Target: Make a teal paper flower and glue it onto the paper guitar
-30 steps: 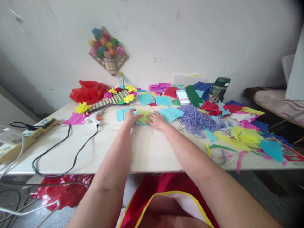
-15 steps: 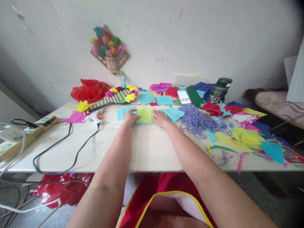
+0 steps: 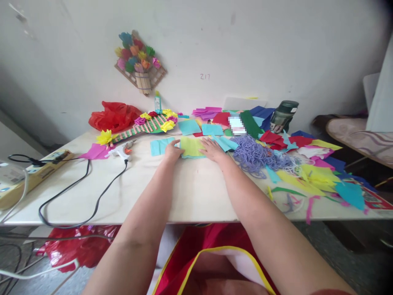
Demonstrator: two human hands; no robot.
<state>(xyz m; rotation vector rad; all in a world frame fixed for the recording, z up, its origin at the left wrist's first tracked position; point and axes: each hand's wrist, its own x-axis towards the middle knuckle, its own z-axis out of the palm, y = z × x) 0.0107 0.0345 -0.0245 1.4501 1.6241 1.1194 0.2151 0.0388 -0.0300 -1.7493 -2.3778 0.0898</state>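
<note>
A yellow-green paper piece (image 3: 192,146) lies flat over light blue paper, with a thin blue edge showing along its front. My left hand (image 3: 173,151) rests at its left edge, thumb and fingers apart. On its right end lies my right hand (image 3: 213,150), palm down with the fingers spread. Left of my left hand is a light blue sheet (image 3: 159,146); another light blue sheet (image 3: 226,143) sits just beyond my right hand. Both hands press on the papers, and neither grips anything visible.
Purple yarn (image 3: 250,155) and coloured paper scraps cover the right side. A guitar-shaped craft (image 3: 138,130) with paper flowers lies at the back left, near a glue gun (image 3: 120,152) and its black cord. A dark bottle (image 3: 284,116) stands back right; a power strip (image 3: 46,172) is far left.
My left hand and the yellow-green paper have shifted slightly to the right. My right hand has also slid a little right, its fingers still spread. The view has tilted slightly.
</note>
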